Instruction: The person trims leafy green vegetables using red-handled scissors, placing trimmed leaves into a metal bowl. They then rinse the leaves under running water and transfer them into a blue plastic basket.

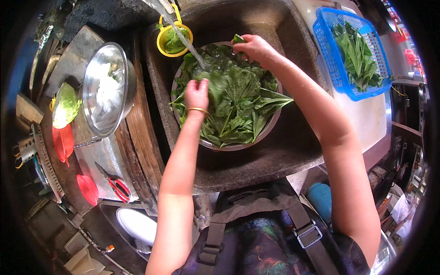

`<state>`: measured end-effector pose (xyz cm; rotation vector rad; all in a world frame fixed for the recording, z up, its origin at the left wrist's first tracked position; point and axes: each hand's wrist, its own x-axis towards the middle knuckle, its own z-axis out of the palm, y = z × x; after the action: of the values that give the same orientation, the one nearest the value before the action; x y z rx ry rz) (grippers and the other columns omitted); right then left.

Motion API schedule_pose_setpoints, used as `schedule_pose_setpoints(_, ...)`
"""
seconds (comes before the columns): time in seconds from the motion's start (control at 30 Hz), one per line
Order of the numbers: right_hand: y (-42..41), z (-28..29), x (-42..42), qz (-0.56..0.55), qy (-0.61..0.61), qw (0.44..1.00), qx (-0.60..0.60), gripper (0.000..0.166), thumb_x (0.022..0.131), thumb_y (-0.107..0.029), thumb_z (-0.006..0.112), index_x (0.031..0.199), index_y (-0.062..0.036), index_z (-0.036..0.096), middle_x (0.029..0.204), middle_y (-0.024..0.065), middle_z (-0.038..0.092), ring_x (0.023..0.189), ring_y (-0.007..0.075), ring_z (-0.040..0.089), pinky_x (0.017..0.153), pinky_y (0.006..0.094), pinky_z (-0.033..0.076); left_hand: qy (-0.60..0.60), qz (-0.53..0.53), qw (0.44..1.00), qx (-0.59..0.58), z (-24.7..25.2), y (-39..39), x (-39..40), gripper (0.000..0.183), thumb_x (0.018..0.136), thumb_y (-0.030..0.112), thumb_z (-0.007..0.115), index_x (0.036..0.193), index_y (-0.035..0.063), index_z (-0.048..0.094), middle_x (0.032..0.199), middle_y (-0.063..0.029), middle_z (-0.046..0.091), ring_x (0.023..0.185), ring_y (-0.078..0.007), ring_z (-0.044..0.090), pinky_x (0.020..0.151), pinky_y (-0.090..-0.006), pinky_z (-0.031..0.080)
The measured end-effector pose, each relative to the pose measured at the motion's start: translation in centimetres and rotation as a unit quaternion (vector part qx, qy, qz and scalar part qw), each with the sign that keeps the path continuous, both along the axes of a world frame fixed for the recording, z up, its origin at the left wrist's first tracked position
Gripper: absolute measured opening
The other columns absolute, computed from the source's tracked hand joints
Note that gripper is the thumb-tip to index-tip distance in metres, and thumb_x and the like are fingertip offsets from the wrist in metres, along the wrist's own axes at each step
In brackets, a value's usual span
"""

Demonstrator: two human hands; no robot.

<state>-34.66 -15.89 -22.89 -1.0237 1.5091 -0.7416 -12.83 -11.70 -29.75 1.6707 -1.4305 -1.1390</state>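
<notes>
A round basin [256, 142] heaped with wet leafy greens [240, 86] sits in a stone sink [213, 175]. A stream of water [185, 39] runs from the top into the basin. My left hand [197, 92], with a gold-coloured bangle at the wrist, holds some leaves, blurred by motion, beside the stream. My right hand [256, 48] pinches a piece of green leaf over the basin's far right edge. A yellow plastic strainer [158, 43] with bits of leaf inside is at the sink's far left corner.
Right of the sink, a blue plastic basket [354, 94] with long leaves rests on a white board [364, 120]. To the left are a steel bowl [129, 86] holding a white plastic bag, a lettuce piece [67, 106], red-handled scissors [118, 189] and a red bowl [87, 190].
</notes>
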Motion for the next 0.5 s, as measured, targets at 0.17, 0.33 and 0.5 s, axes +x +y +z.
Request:
schedule_pose_setpoints(0.17,1.5,-0.2,4.5,0.055,-0.028,0.998,0.029,0.045,0.064,-0.032,0.071,0.092,0.0003,0.057,0.08,0.0081,0.058,0.067,0.0113,0.052,0.056,0.0248,0.042,0.378,0.067,0.909,0.164,2.7,-3.3,2.3,0.024,0.078,0.004,0.055,0.101,0.0005,0.05,0.096,-0.0082,0.056,0.086,-0.0177,0.055,0.076,-0.0319,0.045)
schedule_pose_setpoints(0.33,0.4,-2.7,8.6,-0.007,-0.182,0.983,0.008,0.035,0.06,-0.025,0.073,0.085,-0.0032,0.06,0.074,0.0041,0.058,0.065,0.0101,0.051,0.056,0.0239,0.039,0.506,-0.086,0.844,0.156,3.0,-5.5,2.2,0.028,0.076,-0.004,0.05,0.104,0.0009,0.049,0.098,-0.0075,0.056,0.088,-0.0163,0.054,0.081,-0.0259,0.042)
schedule_pose_setpoints(0.5,-1.4,-1.1,9.2,-0.095,-0.128,0.987,-0.004,0.04,0.061,-0.021,0.072,0.092,-0.0023,0.056,0.081,0.0038,0.058,0.065,0.0129,0.051,0.055,0.0251,0.04,0.278,0.054,0.953,0.11,3.5,-6.5,1.8,0.015,0.078,0.018,0.06,0.082,0.0035,0.057,0.08,-0.0025,0.059,0.075,-0.0107,0.053,0.068,-0.021,0.04)
